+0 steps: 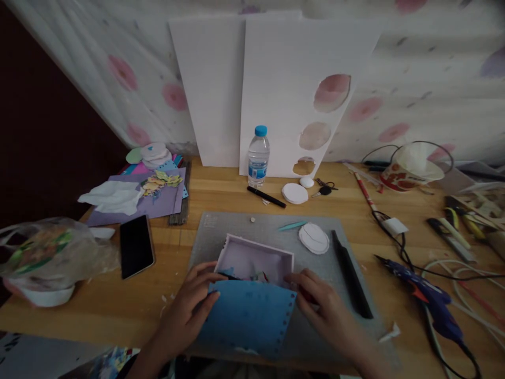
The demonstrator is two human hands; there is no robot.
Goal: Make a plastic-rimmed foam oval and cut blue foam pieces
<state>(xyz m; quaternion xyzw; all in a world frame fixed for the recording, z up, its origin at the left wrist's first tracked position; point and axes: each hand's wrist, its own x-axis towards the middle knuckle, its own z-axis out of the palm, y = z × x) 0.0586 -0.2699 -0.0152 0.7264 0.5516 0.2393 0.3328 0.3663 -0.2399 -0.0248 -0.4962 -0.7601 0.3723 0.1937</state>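
I see the blue card on the grey mat, leaning against the shallow box. Left hand and right hand pinch its side edges. Probably light, bendy, creases easily; hold it by the edges.

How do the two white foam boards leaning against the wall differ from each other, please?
The right board has three round holes cut down its right side; the left board shows none. The right board stands in front and overlaps the left board's edge. The right board also looks wider than the left board, though part of the left one is hidden. Both are plain white, stand on the table and lean on the wall.
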